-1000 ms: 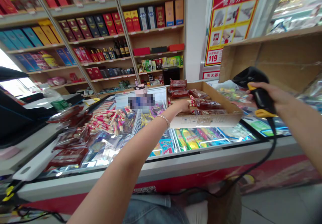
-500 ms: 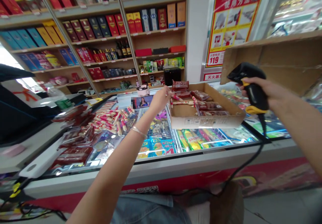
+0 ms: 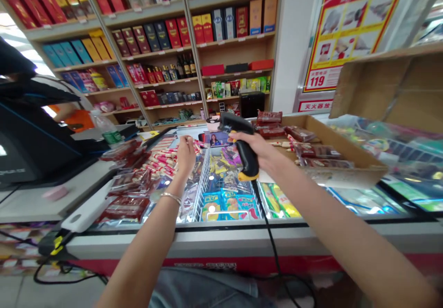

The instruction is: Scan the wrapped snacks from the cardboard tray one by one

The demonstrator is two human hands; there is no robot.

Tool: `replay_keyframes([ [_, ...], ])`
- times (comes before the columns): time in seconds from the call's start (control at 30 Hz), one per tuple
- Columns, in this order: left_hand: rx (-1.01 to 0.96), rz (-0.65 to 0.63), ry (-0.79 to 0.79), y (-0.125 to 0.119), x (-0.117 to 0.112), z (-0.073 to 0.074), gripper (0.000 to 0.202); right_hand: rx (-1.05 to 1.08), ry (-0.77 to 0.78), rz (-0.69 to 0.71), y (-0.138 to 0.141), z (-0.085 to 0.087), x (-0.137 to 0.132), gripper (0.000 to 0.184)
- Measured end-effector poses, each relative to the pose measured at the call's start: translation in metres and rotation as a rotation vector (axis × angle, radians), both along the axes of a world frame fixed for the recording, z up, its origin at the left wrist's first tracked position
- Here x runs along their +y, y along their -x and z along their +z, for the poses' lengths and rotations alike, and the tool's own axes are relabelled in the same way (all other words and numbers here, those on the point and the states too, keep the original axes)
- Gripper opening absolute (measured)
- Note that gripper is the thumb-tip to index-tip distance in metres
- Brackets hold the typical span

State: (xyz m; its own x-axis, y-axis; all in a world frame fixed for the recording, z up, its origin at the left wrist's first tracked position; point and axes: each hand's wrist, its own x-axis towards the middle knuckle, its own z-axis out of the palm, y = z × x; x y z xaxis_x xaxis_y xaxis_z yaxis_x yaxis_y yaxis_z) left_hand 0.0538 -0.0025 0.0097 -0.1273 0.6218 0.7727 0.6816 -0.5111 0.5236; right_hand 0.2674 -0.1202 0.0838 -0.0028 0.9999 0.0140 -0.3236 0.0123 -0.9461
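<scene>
Perhaps empty, the left hand (image 3: 186, 156) pinches; the right hand (image 3: 258, 145) clenches a black plastic barcode scanner (image 3: 246, 156).

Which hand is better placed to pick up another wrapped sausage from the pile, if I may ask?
The left hand, probably: it is right beside the wrapped sausages, while the right hand holds the barcode scanner.

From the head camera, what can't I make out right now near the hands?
- What the left hand pinches, if anything: its fingers hide it.
- The scanner window: turned away from the camera.
- Labels on the packs in the box: too small to read.
- The poster top: cut off by the frame edge.
</scene>
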Motion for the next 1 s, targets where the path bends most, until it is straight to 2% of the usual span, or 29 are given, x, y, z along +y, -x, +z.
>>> replay_keyframes([
  [0.1, -0.028, 0.017, -0.001, 0.002, 0.000, -0.001, 0.023, 0.046, 0.085, 0.042, 0.026, -0.036, 0.022, 0.014],
  [0.2, -0.172, -0.004, 0.046, 0.004, 0.004, -0.004, 0.017, 0.065, 0.178, 0.042, 0.033, -0.061, 0.031, 0.009],
  [0.27, -0.358, -0.054, 0.125, 0.004, 0.007, -0.005, 0.011, 0.053, 0.240, 0.037, 0.030, -0.071, 0.031, 0.007],
  [0.4, -0.876, -0.204, 0.350, -0.001, 0.009, -0.004, 0.006, 0.019, 0.283, 0.007, 0.024, -0.079, 0.028, 0.008],
  [0.5, -1.079, -0.237, 0.405, -0.002, 0.007, -0.001, 0.011, 0.005, 0.245, -0.012, 0.026, -0.081, 0.028, 0.012],
  [0.57, -1.060, -0.246, 0.365, -0.002, 0.008, -0.002, 0.012, 0.001, 0.228, -0.004, 0.028, -0.082, 0.027, 0.015],
  [0.73, -0.852, -0.266, 0.247, 0.000, 0.014, -0.009, 0.027, -0.018, 0.228, -0.005, 0.028, -0.082, 0.027, 0.020],
  [0.9, -0.785, -0.407, 0.172, -0.002, 0.015, -0.009, 0.022, -0.036, 0.224, -0.024, 0.027, -0.083, 0.028, 0.017],
  [1.0, -0.707, -0.431, 0.142, -0.003, 0.012, -0.008, 0.019, -0.055, 0.186, -0.045, 0.028, -0.084, 0.028, 0.019],
])
